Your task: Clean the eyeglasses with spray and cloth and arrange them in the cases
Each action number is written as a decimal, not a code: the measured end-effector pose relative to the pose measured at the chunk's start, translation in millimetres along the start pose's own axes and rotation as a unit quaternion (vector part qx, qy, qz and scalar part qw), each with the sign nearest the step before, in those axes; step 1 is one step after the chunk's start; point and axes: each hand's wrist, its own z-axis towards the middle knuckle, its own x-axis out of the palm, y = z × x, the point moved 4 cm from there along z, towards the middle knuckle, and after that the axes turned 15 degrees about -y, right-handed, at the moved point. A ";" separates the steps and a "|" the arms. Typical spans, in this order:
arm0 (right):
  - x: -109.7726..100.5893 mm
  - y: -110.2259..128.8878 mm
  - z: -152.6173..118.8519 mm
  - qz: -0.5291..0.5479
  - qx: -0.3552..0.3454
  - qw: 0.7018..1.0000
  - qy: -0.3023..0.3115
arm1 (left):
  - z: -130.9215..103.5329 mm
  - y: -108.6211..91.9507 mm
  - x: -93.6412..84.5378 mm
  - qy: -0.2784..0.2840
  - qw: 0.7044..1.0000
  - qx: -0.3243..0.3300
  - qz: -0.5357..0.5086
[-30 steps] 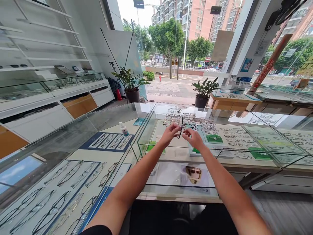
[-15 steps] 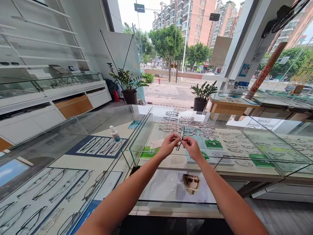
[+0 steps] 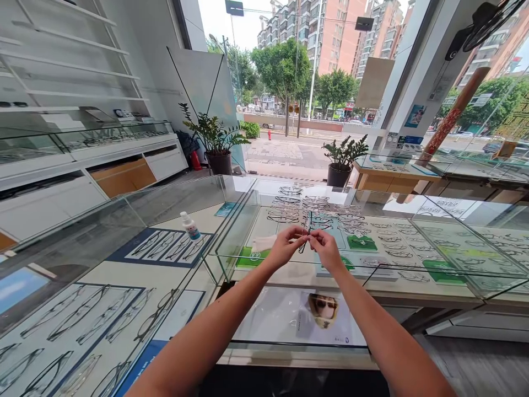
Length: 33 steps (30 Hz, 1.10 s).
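In the head view, pinching dark, thin-rimmed glasses point(image 3: 309, 221) between the fingertips of left hand point(image 3: 288, 245) and right hand point(image 3: 325, 248), both closed on the frame. Holding it nearly edge-on, over the top of a clear glass case point(image 3: 297, 270). Hard to tell whether with sidearms folded.

Inside this case, under flat panes with greenish edges: rows of slim spectacles point(image 3: 285, 214), close-packed toward the far end, looser to the right. Among these, a boxy green block point(image 3: 361, 242), with another green one farther right, near the front. Toward the left corner, a flat green mat point(image 3: 248, 259) with a pale round mark, and just beside it a whitish strip point(image 3: 264, 242) of unclear material. Lower down, on the near side, a glossy poster point(image 3: 324, 314) with a photo of sunglasses.

To the left, a second case point(image 3: 101, 274), also glass. In it, a navy tray point(image 3: 119, 253) with pale slots and four slender pairs; nearer, a bigger tray point(image 3: 64, 343) with wire-thin, curved frames in rows. By the navy tray's corner, a rounded, white-topped bottle point(image 3: 190, 226), bluish toward the base. Beyond, two leafy plants in dark, round pots point(image 3: 219, 164).
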 end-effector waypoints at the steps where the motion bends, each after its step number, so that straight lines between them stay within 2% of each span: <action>1: 0.1 -1.0 1.1 0.000 0.001 1.000 0.000 | 1.1 0.6 0.2 -0.002 1.000 0.001 0.005; 14: -2.0 -9.9 25.4 -0.030 -0.014 0.999 -0.032 | 29.5 15.3 2.7 -0.008 0.999 0.030 0.043; 19: -10.4 -6.8 31.2 -0.142 -0.068 0.983 -0.093 | 40.7 17.5 3.1 -0.017 0.998 0.046 0.047; 24: -21.7 -3.4 40.6 -0.255 -0.124 0.944 -0.169 | 47.0 18.1 4.4 -0.032 0.995 0.065 0.064; 33: -32.2 1.2 58.6 -0.241 -0.197 0.911 -0.270 | 53.4 24.6 10.6 -0.046 0.992 0.081 0.087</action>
